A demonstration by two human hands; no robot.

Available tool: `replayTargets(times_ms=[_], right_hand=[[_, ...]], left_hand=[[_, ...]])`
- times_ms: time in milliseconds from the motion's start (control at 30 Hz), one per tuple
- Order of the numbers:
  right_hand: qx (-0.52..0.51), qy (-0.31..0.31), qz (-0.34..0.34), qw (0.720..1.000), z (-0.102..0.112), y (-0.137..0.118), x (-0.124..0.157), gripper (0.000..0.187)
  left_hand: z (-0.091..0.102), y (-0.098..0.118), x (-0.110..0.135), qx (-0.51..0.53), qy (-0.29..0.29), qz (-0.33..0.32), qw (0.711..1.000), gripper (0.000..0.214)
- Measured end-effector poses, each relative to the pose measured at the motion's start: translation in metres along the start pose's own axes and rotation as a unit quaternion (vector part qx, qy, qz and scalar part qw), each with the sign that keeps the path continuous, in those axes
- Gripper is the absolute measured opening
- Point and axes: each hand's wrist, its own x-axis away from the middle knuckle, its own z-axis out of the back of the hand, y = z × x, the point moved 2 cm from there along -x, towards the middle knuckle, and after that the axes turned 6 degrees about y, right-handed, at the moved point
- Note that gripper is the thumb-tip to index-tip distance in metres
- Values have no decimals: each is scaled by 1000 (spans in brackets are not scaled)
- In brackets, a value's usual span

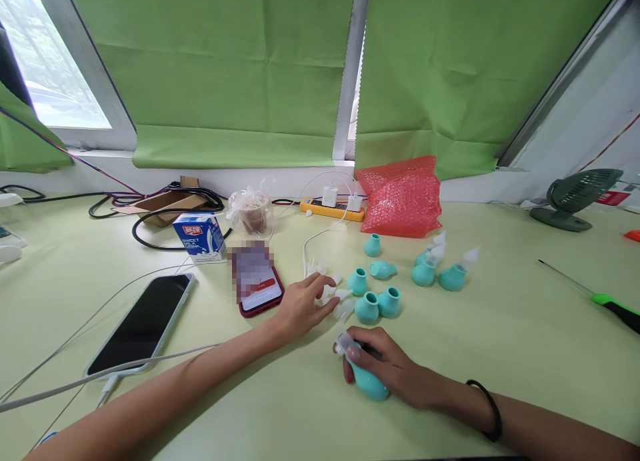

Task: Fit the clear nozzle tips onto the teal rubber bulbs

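Right hand (389, 366) grips a round turquoise rubber-like bulb (371, 382) — likely for steadiness. Left hand (306, 302), fingers parted, hovers by translucent plastic tips (345, 310).

The right hand (397, 369) has a black wristband (494, 408).

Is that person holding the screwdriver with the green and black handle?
No, the right hand holds a turquoise bulb, while the screwdriver lies apart on the table.

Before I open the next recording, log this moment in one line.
left hand: open at translucent plastic tips, contact unclear | right hand: gripping glossy teal bulb, translucent nozzle at its neck | nearby: open-necked upright teal bulbs
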Motion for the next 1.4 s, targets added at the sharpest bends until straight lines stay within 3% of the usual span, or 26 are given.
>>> replayTargets(times_ms=[100,200,367,633,900,1100,1233,1400], right_hand=[[-138,26,-50,989,-2,6,-4,34],[-215,43,-82,972,-5,13,-7,33],[-230,34,-100,968,-8,15,-8,34],[-209,55,-92,972,-8,14,-10,34],[-223,43,-109,968,-8,15,-11,35],[-232,47,-124,964,-7,19,-12,35],[-227,42,-130,964,-7,21,-13,35],[-219,44,-129,966,-7,22,-13,34]], left_hand=[[6,13,19,79,46,21,996,12],[6,24,34,159,20,23,987,12],[4,24,37,202,47,63,976,15],[5,24,38,208,80,10,975,10],[7,24,40,110,147,-106,977,13],[9,26,37,32,152,-167,974,12],[12,24,37,-63,173,-238,954,14],[18,24,38,-139,152,-323,924,12]])
